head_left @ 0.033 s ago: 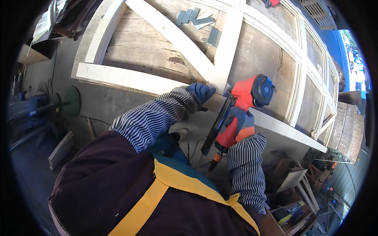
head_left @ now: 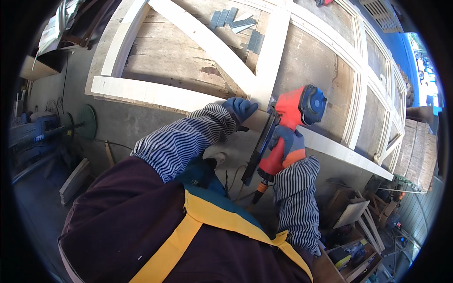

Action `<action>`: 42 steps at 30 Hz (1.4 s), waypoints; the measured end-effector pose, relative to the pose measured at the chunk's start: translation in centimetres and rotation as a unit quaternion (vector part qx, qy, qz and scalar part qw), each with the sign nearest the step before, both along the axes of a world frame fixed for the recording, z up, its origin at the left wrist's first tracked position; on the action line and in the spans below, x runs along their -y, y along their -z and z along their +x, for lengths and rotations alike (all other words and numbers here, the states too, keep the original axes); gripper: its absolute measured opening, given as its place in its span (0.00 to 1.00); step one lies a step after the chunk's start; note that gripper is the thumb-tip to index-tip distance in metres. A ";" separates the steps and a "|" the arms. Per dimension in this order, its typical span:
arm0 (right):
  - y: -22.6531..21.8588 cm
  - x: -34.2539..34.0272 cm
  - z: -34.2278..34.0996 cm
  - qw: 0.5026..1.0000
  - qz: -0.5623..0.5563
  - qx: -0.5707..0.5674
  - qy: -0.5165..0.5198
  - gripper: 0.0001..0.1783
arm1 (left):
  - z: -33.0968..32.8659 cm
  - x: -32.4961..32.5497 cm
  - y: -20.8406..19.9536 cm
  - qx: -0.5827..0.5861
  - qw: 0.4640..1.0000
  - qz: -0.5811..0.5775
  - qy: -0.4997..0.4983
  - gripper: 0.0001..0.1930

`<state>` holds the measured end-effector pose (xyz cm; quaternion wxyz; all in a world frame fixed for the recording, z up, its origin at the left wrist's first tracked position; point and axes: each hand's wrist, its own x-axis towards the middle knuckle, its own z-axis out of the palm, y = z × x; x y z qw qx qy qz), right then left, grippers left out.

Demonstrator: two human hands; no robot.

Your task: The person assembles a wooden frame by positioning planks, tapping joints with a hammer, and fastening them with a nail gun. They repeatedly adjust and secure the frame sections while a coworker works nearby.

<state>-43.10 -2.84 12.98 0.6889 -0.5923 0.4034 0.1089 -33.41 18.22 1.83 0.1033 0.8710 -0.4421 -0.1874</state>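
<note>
My right hand [head_left: 289, 137], in a dark blue glove with an orange cuff, is wrapped round the handle of a red and black nail gun [head_left: 289, 106]. The gun's nose and long black magazine face left, against or just above the near rail of a pale wooden frame [head_left: 151, 89]; contact cannot be made out. My left hand [head_left: 241, 109], also gloved, is closed over that rail close to the joint, left of the gun's nose. A small dark tip shows beneath it. A diagonal brace [head_left: 207, 47] and an upright piece [head_left: 271, 56] meet at this joint.
Several dark grey strips of nails [head_left: 224, 18] lie on the worn board tabletop [head_left: 174, 61] inside the frame. A hose runs down from the gun's handle. At lower right stands a wooden box [head_left: 347, 259] of tools. Machinery [head_left: 40, 125] fills the left side.
The nail gun and my right hand have shifted slightly up and left at the gun's head. My left hand stays on the rail.
</note>
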 end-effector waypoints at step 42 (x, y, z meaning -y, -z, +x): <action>2.0 -4.6 -16.5 0.995 0.038 0.087 -0.019 0.16 | -0.8 -0.2 2.0 0.191 0.978 -0.073 -0.032 0.52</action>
